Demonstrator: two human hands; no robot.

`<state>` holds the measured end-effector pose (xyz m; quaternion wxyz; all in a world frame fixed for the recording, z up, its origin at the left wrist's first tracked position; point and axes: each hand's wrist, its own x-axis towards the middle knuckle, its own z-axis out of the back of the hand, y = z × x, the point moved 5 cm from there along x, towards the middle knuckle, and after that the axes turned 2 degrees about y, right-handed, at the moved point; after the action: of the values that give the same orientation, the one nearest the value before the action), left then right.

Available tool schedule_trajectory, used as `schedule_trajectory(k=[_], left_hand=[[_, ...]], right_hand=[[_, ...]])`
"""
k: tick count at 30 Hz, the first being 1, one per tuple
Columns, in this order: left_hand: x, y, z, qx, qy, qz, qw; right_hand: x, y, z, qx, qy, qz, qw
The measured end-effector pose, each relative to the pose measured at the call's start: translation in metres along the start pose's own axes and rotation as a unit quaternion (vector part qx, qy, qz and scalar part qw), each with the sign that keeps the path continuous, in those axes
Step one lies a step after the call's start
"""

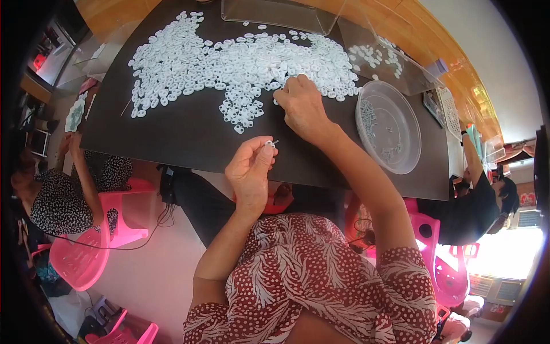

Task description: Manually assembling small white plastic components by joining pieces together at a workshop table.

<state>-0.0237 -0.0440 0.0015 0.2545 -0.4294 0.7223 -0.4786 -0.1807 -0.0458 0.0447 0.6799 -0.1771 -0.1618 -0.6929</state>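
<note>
The left hand (250, 172) was raised just off the near edge of the dark tabletop (183, 132), its fingers (264, 153) pressed together in a pinch on one small white ring (269, 144) with a thin metal pin (275, 141) poking out toward the right. The right hand (302, 106) rested farther out on the tabletop, its fingers (285, 89) curled down into the near edge of a heap of white rings (229, 63); whether they pinched one I could not tell. The heap spread to the left of and beyond those fingers, far too many rings to count, with a few strays lying between the two hands.

To the right of the right hand's fingers stood one round clear bowl (366, 94) holding a thin scatter of small metal pieces. Beyond both hands were two clear plastic trays: one (275, 12) at the far edge looked empty, the other (401, 77), farther right, held a smaller lot of white rings.

Two other people sat nearby, one (63, 195) to the left and one (475, 200) to the right, among several pink plastic stools (80, 258).
</note>
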Motion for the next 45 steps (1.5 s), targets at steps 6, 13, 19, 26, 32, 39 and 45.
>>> schedule_trajectory(k=[6,13,19,26,32,39,45], left_hand=[[0.003,-0.006,0.006,-0.003,-0.003,-0.005,1.0],[0.003,-0.009,0.004,-0.02,0.005,-0.006,1.0],[-0.001,-0.011,-0.003,-0.029,0.016,0.019,0.999],[-0.004,-0.015,-0.004,-0.024,-0.013,0.011,1.0],[-0.005,-0.013,-0.004,-0.025,-0.014,0.019,0.999],[-0.006,-0.013,-0.001,-0.008,-0.016,0.012,1.0],[-0.006,-0.014,-0.001,0.026,-0.019,0.009,0.999]], right_hand=[[0.005,0.012,0.004,0.045,-0.016,0.024,0.999],[-0.031,-0.001,0.013,0.564,0.056,-0.267,0.779],[-0.046,0.009,0.018,0.666,0.074,-0.332,0.664],[-0.047,0.015,0.019,0.679,0.078,-0.341,0.646],[-0.046,0.019,0.02,0.666,0.071,-0.325,0.668],[-0.045,0.024,0.024,0.652,0.074,-0.318,0.685],[-0.044,0.028,0.028,0.65,0.051,-0.286,0.702]])
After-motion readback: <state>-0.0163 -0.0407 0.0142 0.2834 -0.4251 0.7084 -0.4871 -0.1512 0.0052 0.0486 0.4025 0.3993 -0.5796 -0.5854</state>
